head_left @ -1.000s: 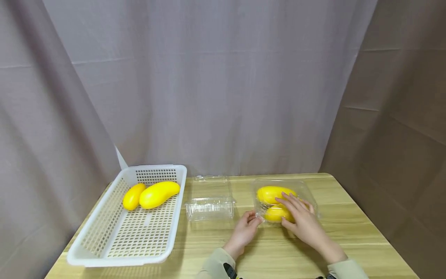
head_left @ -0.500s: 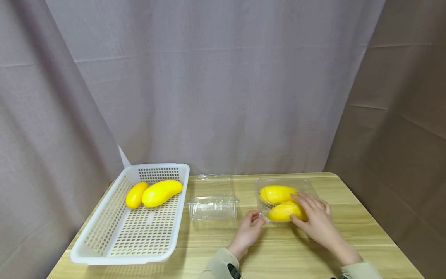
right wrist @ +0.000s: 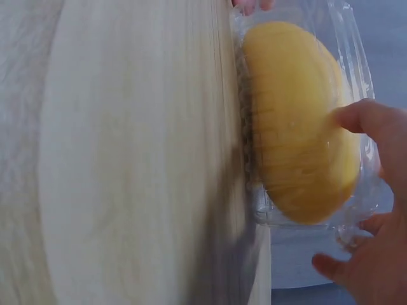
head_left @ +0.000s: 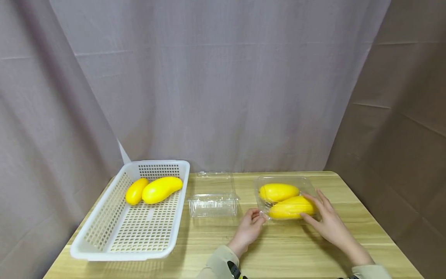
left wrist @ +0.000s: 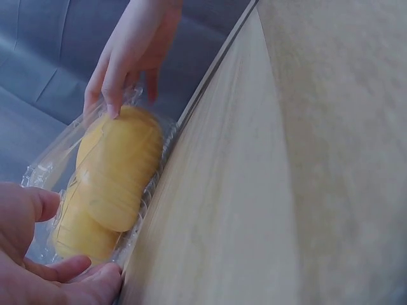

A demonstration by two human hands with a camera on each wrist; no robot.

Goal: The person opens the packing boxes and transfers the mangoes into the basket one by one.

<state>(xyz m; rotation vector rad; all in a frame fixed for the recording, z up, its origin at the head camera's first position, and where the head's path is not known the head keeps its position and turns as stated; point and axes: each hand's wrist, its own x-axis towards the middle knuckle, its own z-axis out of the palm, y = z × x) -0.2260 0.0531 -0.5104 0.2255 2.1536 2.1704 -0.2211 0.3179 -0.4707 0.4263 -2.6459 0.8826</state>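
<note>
A clear plastic clamshell box (head_left: 306, 182) sits on the right part of the table, its lid lying over two yellow mangoes. The far mango (head_left: 278, 192) and the near mango (head_left: 292, 208) lie side by side under the plastic. My left hand (head_left: 249, 228) pinches the box's near left corner with curled fingers. At the opposite end, my right hand (head_left: 329, 223) has its fingers spread around the right side. Its thumb (right wrist: 365, 117) touches the lid in the right wrist view, and the lower fingers lie just off the box's end.
A white perforated basket (head_left: 170, 242) stands on the left, holding a small mango (head_left: 136, 191) and a larger mango (head_left: 162, 190). Between basket and box is another clear clamshell (head_left: 213, 205) with its lid raised. Curtains (head_left: 223, 89) hang behind the wooden table (head_left: 278, 255).
My right hand has slid rightward from over the mangoes to the box's right end, uncovering the near mango from view. My left hand stays at the near left corner.
</note>
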